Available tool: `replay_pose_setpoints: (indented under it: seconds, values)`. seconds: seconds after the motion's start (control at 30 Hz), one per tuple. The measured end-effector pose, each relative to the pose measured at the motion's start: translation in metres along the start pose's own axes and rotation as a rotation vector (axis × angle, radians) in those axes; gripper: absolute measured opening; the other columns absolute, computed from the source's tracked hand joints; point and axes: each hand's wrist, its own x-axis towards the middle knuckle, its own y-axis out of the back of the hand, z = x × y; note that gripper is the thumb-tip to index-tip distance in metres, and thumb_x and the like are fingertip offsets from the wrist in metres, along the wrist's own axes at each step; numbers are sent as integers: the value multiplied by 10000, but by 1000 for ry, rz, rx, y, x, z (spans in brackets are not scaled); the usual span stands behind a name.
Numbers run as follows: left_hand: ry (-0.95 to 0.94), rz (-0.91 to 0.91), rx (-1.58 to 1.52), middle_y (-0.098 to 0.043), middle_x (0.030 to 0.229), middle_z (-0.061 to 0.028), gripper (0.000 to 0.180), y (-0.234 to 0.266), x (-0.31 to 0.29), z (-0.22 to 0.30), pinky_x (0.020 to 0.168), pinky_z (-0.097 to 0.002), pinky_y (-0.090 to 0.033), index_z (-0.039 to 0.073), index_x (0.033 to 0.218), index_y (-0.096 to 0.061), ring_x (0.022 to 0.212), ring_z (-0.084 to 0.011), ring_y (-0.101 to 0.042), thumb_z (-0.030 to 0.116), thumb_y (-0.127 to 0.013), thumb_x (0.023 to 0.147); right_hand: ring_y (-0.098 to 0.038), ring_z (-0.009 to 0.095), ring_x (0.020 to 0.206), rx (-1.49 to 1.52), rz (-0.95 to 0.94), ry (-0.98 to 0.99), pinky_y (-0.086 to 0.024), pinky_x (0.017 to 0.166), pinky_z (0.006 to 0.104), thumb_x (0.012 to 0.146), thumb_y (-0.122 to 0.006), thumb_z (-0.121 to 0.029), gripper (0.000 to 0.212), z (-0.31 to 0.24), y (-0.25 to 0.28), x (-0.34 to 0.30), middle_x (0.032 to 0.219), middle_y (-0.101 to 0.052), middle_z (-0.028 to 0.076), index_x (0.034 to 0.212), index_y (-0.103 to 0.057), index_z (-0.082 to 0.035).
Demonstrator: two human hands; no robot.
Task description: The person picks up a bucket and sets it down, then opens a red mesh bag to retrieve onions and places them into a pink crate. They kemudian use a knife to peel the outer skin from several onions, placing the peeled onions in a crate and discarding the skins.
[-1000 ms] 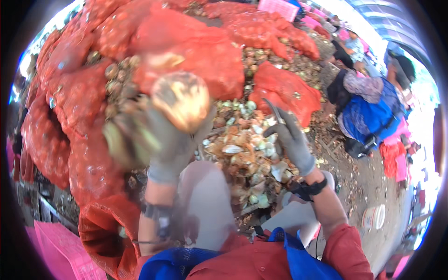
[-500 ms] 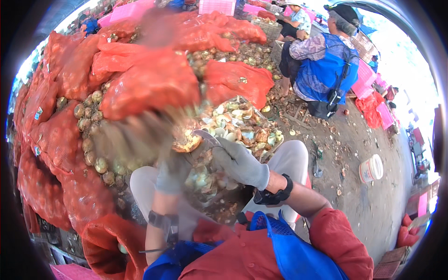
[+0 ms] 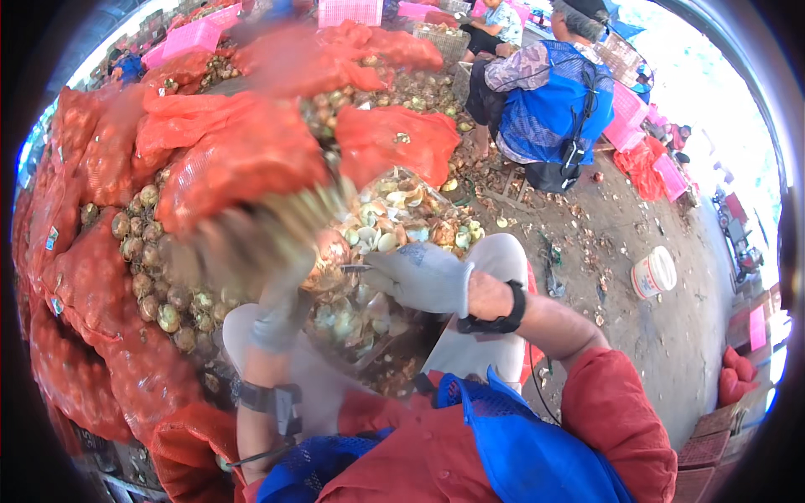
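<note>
My left hand (image 3: 281,306), in a grey glove and partly blurred, is closed round an onion (image 3: 329,251) with reddish-brown skin. A brownish smear hides most of its fingers. My right hand (image 3: 423,278), also gloved in grey, grips a small knife (image 3: 356,267). The short blade points left and meets or nearly meets the onion's right side; exact contact is unclear. Beneath and beyond both hands lies a heap of onion peelings and cut pieces (image 3: 402,210), with more pale skins (image 3: 348,314) between my knees.
Red mesh sacks of onions (image 3: 126,327) crowd the left, with loose onions (image 3: 168,317) beside them. A person in a blue vest (image 3: 549,101) sits ahead to the right. A white bucket (image 3: 654,272) stands on the littered floor at right; pink crates (image 3: 350,12) stand far back.
The view has shifted slightly, so the surroundings sit further left. My right hand has turned flatter, and the knife blade has dropped from the onion's upper edge to its right side.
</note>
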Motion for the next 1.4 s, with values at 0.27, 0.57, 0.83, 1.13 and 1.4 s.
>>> replay_pose_setpoints:
  seconds: [0.27, 0.57, 0.83, 1.13, 1.4]
  values:
    - [-514, 435, 710, -553, 1301, -121, 476, -27, 15, -31, 975, -382, -480, 37, 1323, -488, 1141, -248, -577, 118, -658, 885, -509, 139, 498, 998, 271, -25, -424, 461, 314, 1050, -443, -349, 349, -3, -84, 21, 614, -505, 8, 1002, -578, -31]
    - [-567, 294, 50, -539, 1281, -121, 554, -26, 13, -21, 956, -403, -522, 41, 1378, -441, 1123, -260, -576, 134, -646, 871, -475, 58, 524, 583, 487, 169, -370, 444, 249, 1031, -482, -425, 421, 66, -111, 77, 671, -538, -19, 1030, -617, -27]
    - [-367, 294, 296, -501, 1356, -130, 572, -8, 26, -36, 1036, -386, -446, 50, 1439, -404, 1223, -249, -532, 163, -618, 920, -476, 61, 486, 846, 348, -20, -367, 420, 229, 956, -606, -514, 459, 63, -88, 83, 660, -540, -24, 991, -605, -56]
    - [-332, 133, 485, -579, 1300, -129, 685, -7, 18, -21, 948, -385, -540, 76, 1414, -427, 1141, -287, -611, 63, -751, 811, -576, 169, 630, 636, 405, 47, -459, 556, 303, 938, -640, -380, 358, 74, -76, 90, 781, -630, 72, 1114, -619, -68]
    - [-209, 237, 373, -548, 1326, -93, 721, -2, 10, -19, 1046, -361, -471, 52, 1409, -413, 1209, -216, -556, 20, -748, 772, -526, 105, 634, 215, 437, 24, -468, 628, 300, 914, -669, -297, 703, 10, 6, 32, 698, -596, 80, 1528, -361, -149]
